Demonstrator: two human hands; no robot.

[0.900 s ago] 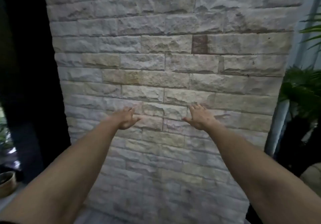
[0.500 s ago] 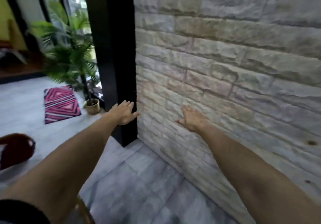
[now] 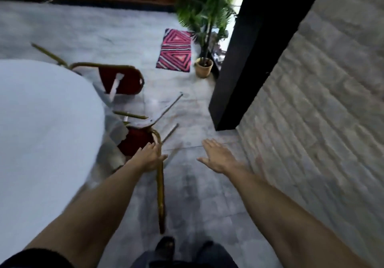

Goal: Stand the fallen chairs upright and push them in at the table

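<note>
A round table with a white cloth (image 3: 41,122) fills the left side. Two chairs with red padding and gold frames lie fallen beside it. The nearer chair (image 3: 135,143) is on its side at the table's edge, legs pointing right and toward me. The farther chair (image 3: 122,82) lies behind it. My left hand (image 3: 150,156) is spread over the nearer chair's curved gold frame, fingers apart, and I cannot tell if it touches. My right hand (image 3: 218,157) hovers open above the bare floor to the right of that chair.
A stone wall (image 3: 322,101) runs along the right, with a black pillar (image 3: 249,59) at its end. A pink striped rug (image 3: 175,50) and a potted palm (image 3: 204,68) sit beyond the chairs. Grey tiled floor lies between chairs and wall.
My view has swung left and down from the stone wall to the floor, table and fallen chairs. Both hands stay spread; my left hand has come over the nearer chair's frame.
</note>
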